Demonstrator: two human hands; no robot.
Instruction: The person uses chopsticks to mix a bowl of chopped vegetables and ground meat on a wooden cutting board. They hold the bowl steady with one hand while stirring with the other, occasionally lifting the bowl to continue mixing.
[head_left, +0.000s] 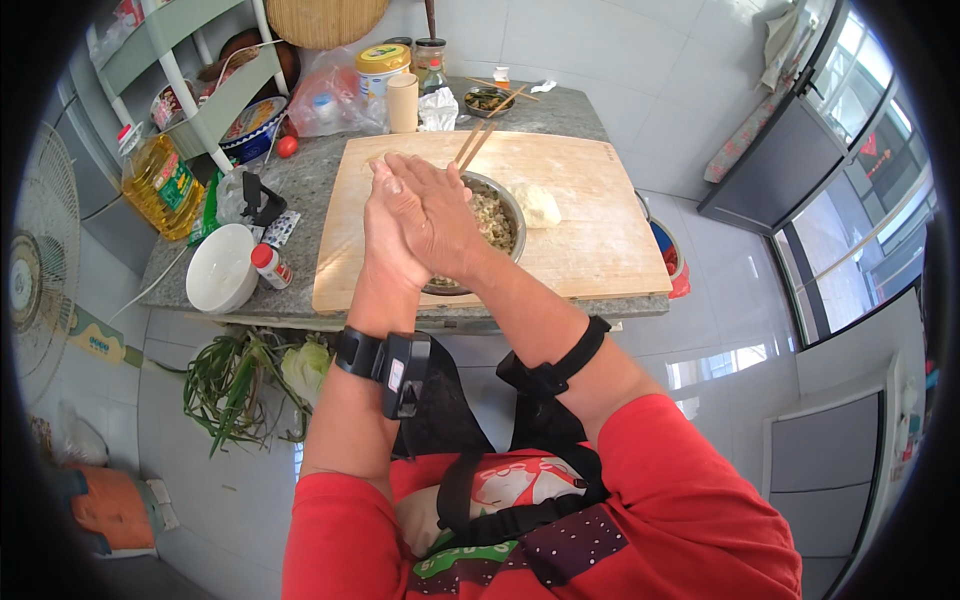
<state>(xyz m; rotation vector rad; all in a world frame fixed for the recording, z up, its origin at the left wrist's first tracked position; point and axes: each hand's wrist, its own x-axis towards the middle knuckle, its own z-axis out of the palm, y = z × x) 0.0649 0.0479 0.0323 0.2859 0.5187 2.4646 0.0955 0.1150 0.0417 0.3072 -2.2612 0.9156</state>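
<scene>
My left hand and my right hand are pressed palm against palm above the left part of a wooden board. Whether anything lies between the palms is hidden. Partly beneath them stands a metal bowl of chopped filling, with a pair of wooden chopsticks at its far rim. A pale lump of dough rests on the board, close to the bowl's right side. Light flour dusts the wood.
Left of the board are a white bowl, a red-capped bottle, a black stand and an oil bottle. Behind it stand a wooden cup, a yellow-lidded can and a small dish of food. Green onions lie below.
</scene>
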